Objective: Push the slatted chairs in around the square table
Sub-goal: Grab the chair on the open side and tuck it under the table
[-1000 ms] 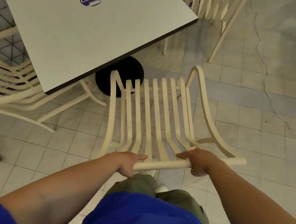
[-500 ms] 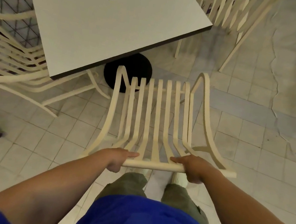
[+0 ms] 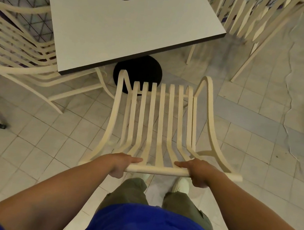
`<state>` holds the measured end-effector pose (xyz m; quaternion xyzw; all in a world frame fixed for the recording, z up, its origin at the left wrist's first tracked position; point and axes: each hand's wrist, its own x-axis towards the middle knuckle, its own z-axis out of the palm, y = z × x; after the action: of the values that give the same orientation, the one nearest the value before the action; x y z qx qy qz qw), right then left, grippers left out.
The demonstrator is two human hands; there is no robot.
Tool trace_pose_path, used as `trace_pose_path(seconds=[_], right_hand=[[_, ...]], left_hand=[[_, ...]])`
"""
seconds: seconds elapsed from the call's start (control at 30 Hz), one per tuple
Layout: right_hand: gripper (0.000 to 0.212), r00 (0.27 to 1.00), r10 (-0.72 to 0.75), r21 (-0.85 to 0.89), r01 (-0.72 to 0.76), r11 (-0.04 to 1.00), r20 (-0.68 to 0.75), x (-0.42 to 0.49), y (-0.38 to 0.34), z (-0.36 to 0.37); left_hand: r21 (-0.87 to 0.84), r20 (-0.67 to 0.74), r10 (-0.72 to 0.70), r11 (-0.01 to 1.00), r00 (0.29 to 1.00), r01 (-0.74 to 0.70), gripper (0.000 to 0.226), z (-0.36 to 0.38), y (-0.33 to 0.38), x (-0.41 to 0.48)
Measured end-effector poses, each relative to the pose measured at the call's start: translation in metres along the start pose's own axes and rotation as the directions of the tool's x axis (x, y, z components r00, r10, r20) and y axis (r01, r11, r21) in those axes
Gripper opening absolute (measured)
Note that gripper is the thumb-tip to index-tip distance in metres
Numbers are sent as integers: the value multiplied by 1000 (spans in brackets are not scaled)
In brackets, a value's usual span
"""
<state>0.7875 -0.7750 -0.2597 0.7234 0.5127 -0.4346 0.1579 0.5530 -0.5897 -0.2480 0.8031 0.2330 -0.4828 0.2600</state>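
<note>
While left hand [image 3: 119, 164] and right hand [image 3: 199, 173] grip its crosswise rail [image 3: 158, 170], the slatted chair [image 3: 151, 114] faces the table [image 3: 120, 30]

Cream slatted chair [image 3: 157, 123] upright, facing white square table [image 3: 125, 25] corner, apart.

My left hand [image 3: 119, 164] and right hand [image 3: 197, 173] both grip the top rail [image 3: 158, 170] of the slatted chair [image 3: 159, 120] — its seat front lies near the square table [image 3: 125, 27], not under it. Another chair [image 3: 18, 50] stands tucked at the table's left — a third chair [image 3: 251, 21] behind its far right corner.
</note>
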Motion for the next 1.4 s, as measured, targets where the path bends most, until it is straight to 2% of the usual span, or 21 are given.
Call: trace_pose_path(seconds=[0.77, 0.97, 1.13, 1.4], right_hand=[[86, 996, -92, -124, 91, 988, -10, 23, 60, -50], [81, 990, -138, -167, 134, 977, -11, 27, 71, -59], [75, 993, -122, -127, 120, 985, -7, 20, 84, -67], [66, 998, -26, -182, 14, 983, -64, 6, 94, -60]], left_hand=[[-196, -81, -68, 979, 994, 51, 98, -12, 42, 25], [-277, -180, -145, 957, 973, 91, 91, -6, 47, 19], [-252, -282, -187, 961, 941, 115, 79, 3, 48, 13], [-207, -244, -165, 972, 956, 115, 85, -1, 41, 19]])
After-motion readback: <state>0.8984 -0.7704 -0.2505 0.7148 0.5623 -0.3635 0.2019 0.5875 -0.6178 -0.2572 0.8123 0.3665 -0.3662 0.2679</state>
